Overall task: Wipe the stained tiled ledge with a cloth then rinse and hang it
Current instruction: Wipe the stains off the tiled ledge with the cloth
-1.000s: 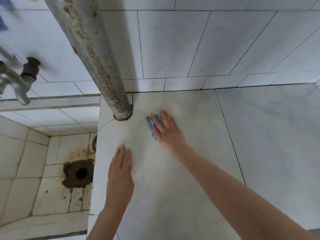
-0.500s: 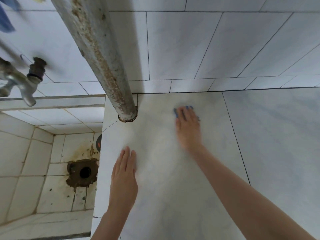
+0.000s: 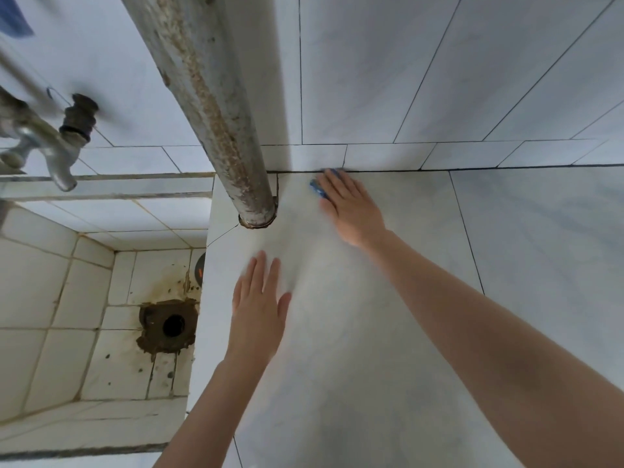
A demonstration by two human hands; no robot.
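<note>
The pale marbled tiled ledge [image 3: 388, 332] fills the middle and right of the view. My right hand [image 3: 351, 211] lies flat on it at the back edge, right where the ledge meets the wall, pressing down a blue cloth [image 3: 317, 189]. Only a small strip of the cloth shows past my fingers on the left; the rest is hidden under my palm. My left hand [image 3: 258, 305] rests flat on the ledge near its left edge, fingers apart, holding nothing.
A thick rusty grey pipe [image 3: 216, 106] rises out of the ledge just left of my right hand. A metal tap [image 3: 50, 146] juts out over a stained tiled basin [image 3: 67, 332] with a dirty drain hole [image 3: 172, 325] on the left. White wall tiles [image 3: 439, 79] stand behind the ledge.
My right hand has slid the cloth from the middle of the ledge back to the wall joint. My left hand has stayed flat in about the same spot.
</note>
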